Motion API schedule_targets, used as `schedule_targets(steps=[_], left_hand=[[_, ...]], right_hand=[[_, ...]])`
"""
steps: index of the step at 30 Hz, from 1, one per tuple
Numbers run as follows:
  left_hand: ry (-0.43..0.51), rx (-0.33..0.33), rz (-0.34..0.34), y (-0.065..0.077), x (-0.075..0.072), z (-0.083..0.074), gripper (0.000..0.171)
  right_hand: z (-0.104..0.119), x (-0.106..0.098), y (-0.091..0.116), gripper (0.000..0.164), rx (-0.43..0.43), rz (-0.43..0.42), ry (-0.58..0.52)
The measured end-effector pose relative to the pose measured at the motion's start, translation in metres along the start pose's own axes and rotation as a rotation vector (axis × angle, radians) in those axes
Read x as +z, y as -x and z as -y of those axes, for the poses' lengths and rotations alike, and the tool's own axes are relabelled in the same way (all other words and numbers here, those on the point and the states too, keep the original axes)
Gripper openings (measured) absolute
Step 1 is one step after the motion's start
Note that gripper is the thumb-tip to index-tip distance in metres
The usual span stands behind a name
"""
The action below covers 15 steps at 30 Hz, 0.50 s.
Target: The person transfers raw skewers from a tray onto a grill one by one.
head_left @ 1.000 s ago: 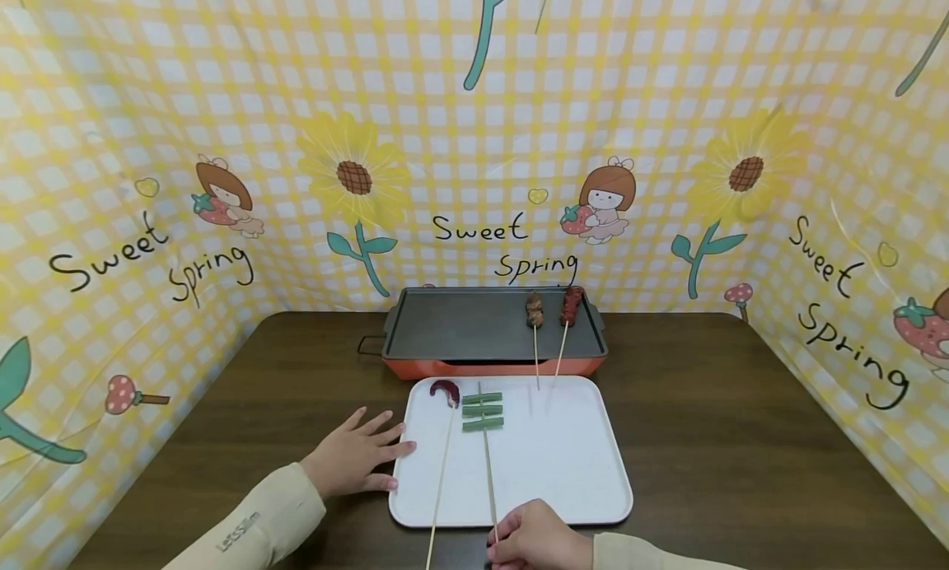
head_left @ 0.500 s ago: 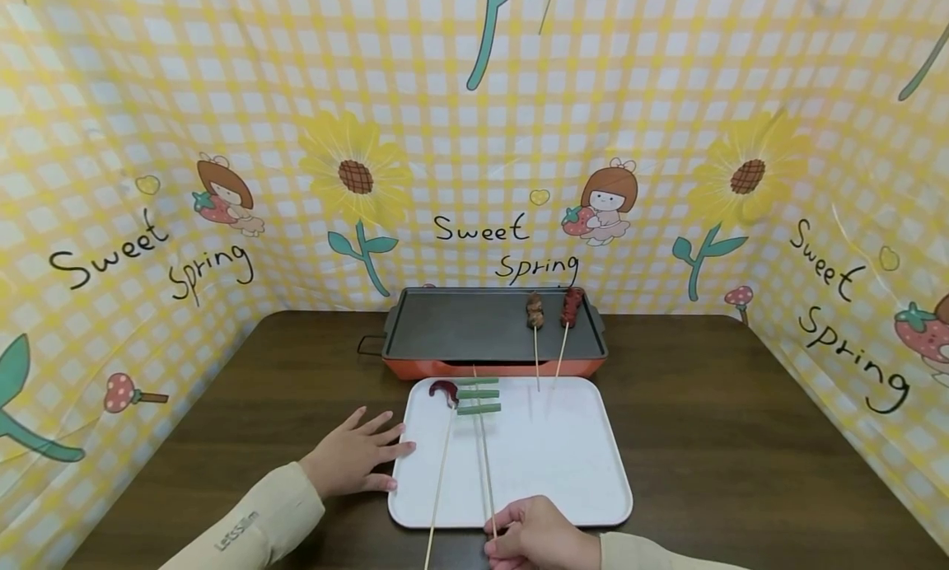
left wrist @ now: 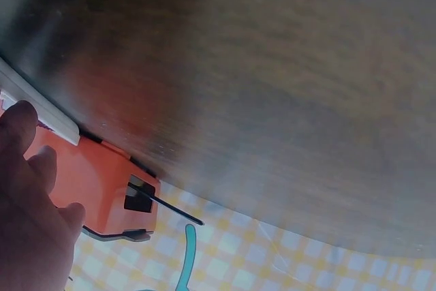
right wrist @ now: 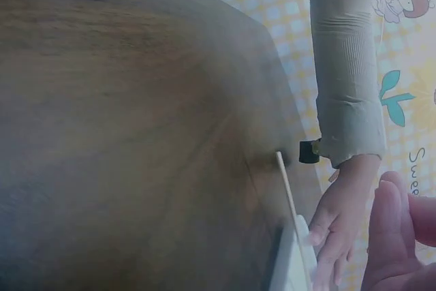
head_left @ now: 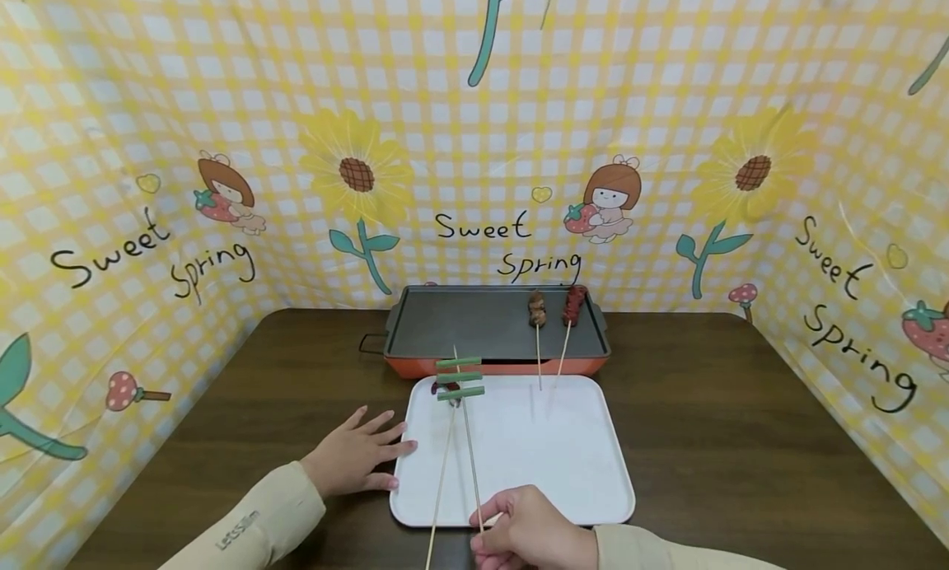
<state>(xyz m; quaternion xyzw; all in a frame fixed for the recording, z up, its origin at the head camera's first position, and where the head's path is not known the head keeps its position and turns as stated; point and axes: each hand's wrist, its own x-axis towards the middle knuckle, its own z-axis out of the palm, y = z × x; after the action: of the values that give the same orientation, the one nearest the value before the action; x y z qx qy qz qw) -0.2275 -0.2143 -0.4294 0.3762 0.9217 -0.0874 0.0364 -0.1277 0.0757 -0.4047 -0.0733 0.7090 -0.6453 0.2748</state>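
My right hand (head_left: 530, 530) pinches the lower end of a skewer with several green vegetable sticks (head_left: 460, 377) threaded crosswise near its tip. Those green pieces hang over the far left part of the white tray (head_left: 556, 463), and the skewer's tip overlaps the grill's front side in the head view. Behind them, partly covered, a dark red curled piece on a skewer (head_left: 442, 463) lies on the tray, its stick reaching past the near edge. My left hand (head_left: 356, 455) rests with spread fingers at the tray's left rim.
Behind the tray stands an orange grill with a black plate (head_left: 460, 319) and a wire handle (head_left: 371, 343) on its left. A brown meat skewer (head_left: 537, 310) and a red one (head_left: 572, 306) lie on its right end, sticks pointing forward. Checked cloth (head_left: 474, 158) encloses the dark wooden table (head_left: 712, 438).
The right hand has lifted the green skewer off the tray and carried it forward and left, over the dark red skewer. The left hand has stayed at the tray's rim.
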Motion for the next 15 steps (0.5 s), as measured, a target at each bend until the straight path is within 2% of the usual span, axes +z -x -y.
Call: schedule_targets(steps=[6, 15], left_hand=[[0.009, 0.018, -0.014, -0.002, 0.0, 0.0, 0.068], [-0.007, -0.014, 0.015, 0.001, -0.003, -0.002, 0.065]], right_hand=[[0.008, 0.0, -0.005, 0.016, -0.013, -0.005, -0.06], [0.021, -0.006, -0.021, 0.017, -0.026, -0.038, -0.043]])
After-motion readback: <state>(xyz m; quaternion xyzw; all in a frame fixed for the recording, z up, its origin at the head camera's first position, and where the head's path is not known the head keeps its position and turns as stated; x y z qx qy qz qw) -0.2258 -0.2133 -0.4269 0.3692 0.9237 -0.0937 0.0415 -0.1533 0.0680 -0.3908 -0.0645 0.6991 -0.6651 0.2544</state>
